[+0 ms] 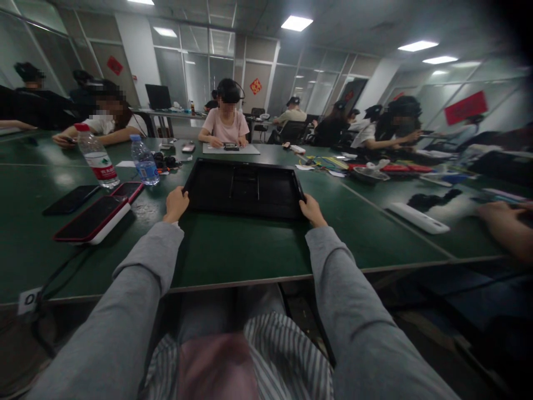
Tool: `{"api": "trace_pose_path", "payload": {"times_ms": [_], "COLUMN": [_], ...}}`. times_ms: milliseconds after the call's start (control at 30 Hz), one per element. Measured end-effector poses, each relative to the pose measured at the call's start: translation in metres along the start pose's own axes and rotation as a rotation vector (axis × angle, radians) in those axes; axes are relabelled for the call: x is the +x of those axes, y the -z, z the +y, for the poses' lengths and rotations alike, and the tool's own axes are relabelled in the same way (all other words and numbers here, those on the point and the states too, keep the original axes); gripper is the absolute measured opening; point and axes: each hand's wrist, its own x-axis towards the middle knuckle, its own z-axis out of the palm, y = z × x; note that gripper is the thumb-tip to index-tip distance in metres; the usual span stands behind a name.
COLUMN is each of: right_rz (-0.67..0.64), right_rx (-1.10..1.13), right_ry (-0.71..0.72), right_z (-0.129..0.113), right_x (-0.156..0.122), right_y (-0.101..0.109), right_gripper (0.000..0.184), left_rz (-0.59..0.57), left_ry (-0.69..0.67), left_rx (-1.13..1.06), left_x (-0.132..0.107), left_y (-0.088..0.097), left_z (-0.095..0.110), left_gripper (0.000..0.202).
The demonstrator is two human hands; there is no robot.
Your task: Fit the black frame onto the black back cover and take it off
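1. Left hand [177, 205], stretched forward, clamps the left edge of a black panel [245, 191]; right hand [313, 211], likewise extended, well apart, clamps its right edge.
2. Long axis runs left to right, recessed face upward.
3. Green table [241, 253] lies beneath.

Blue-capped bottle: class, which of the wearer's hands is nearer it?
Left. The left hand, gripping the left edge of the black tray, is just right of the blue-capped bottle; the right hand, at the tray's right edge, is farther off.
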Motion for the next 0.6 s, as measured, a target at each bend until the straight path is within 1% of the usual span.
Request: {"api": "trace_pose_path", "payload": {"times_ms": [100,233,367,500,600], "right_rz": [-0.012,0.010,0.004,-0.016,-0.061], "right_rx": [0.006,0.063,0.108,0.280,0.407], "right_ry": [-0.015,0.005,-0.026,-0.088,-0.150], "right_z": [-0.004,-0.010,-0.007,0.001,0.004], "right_x": [-0.003,-0.007,-0.005,0.003,0.006], "right_y": [0.003,0.007,0.003,-0.003,-0.001], "right_gripper": [0.049,0.043,0.045,0.051,0.053], "left_rz": [0.007,-0.022,-0.033,-0.066,-0.062], "left_ry": [0.005,0.012,0.029,0.014,0.002], "left_rx": [-0.041,-0.084,-0.103,-0.065,-0.057], "left_x": [-0.003,-0.004,0.000,0.004,0.006], "left_y": [0.002,0.002,-0.001,-0.004,-0.003], "left_z": [0.003,0.002,-0.003,-0.007,-0.010], "left_gripper": [0.046,0.047,0.046,0.047,0.049]}}
